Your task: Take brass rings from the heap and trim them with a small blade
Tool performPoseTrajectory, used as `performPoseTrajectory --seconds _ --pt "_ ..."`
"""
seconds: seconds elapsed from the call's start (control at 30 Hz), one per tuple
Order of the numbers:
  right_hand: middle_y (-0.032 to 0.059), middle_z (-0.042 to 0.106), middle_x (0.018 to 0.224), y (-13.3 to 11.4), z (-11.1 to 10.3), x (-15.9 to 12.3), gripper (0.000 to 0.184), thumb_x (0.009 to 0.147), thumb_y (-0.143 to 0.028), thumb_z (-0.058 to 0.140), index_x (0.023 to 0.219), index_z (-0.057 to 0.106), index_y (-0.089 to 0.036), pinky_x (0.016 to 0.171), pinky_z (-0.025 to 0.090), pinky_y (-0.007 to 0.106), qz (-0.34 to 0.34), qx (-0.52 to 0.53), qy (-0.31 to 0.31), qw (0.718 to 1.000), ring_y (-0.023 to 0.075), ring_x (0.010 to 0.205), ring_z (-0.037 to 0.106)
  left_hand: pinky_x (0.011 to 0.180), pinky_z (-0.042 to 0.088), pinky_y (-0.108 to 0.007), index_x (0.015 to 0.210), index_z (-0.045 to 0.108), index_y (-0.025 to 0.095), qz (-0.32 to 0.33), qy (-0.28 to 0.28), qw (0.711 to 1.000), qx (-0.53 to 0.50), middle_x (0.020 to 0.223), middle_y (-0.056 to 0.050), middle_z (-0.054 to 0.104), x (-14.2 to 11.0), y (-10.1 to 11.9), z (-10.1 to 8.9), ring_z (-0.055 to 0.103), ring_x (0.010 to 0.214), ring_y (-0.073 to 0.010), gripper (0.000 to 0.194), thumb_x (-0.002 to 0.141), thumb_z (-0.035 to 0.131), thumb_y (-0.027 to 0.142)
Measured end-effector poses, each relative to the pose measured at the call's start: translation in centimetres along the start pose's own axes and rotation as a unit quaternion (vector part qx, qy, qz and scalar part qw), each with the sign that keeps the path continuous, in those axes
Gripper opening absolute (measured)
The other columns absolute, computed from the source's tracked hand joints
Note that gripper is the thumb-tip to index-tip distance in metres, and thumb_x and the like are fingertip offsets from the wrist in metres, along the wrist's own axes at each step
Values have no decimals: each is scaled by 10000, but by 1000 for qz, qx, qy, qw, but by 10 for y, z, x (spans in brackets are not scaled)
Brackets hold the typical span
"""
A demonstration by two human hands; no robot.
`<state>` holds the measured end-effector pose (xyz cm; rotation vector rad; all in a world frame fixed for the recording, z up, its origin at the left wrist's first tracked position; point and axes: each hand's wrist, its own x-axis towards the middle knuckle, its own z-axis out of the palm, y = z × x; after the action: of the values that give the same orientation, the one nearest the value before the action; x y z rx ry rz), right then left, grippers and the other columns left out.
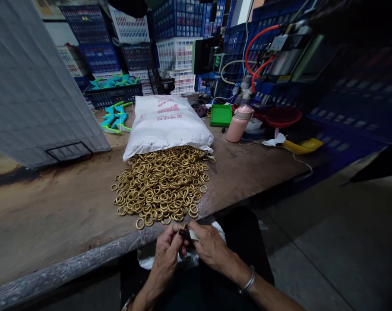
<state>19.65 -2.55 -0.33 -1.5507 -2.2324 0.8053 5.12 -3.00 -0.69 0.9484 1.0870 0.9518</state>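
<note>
Just off the table's front edge, my left hand [167, 248] and my right hand [212, 246] meet with their fingers closed. A small tool with a dark end and a pale part [193, 235] sits in my right fingers; its exact kind is unclear. Between the fingertips shows a bit of a gold-coloured ring [184, 226], mostly hidden, pinched by my left hand. Right beyond the hands lies a large heap of gold-coloured rings [163, 181], spilling from the mouth of a white woven sack [166, 125] with red print.
A grey-white panel [43, 86] stands at left. Turquoise plastic parts [115, 117] lie behind it. A green tray [221, 115], a pink bottle [239, 125], a red dish [283, 117] and a yellow scoop [302, 146] are at right. Stacked crates [176, 54] line the back.
</note>
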Motion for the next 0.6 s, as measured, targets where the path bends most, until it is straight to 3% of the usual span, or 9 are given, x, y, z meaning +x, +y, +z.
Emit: performPoseTrajectory --seconds 0.33,0.5,0.6 --pt "19 611 766 -3 6 -3 234 699 -81 404 893 463 -198 576 248 237 17 -74 8 997 152 684 542 397 308 -170 663 485 159 9 13 999 35 516 42 493 -1 -1 -1 395 384 -49 338 717 544 487" --pt "26 617 741 7 -1 -2 261 718 -85 391 951 461 -179 554 246 240 58 -99 17 993 156 655 550 398 307 -175 687 514 157 -26 -45 997 56 510 42 486 -16 14 0 395 392 -55 327 744 523 479" --pt "27 614 702 15 -12 4 231 730 -82 376 920 472 -171 533 234 244 90 -110 68 987 147 609 549 405 336 -178 694 519 152 -63 -98 992 42 533 26 521 -21 14 -1 418 395 -57 326 738 540 473"
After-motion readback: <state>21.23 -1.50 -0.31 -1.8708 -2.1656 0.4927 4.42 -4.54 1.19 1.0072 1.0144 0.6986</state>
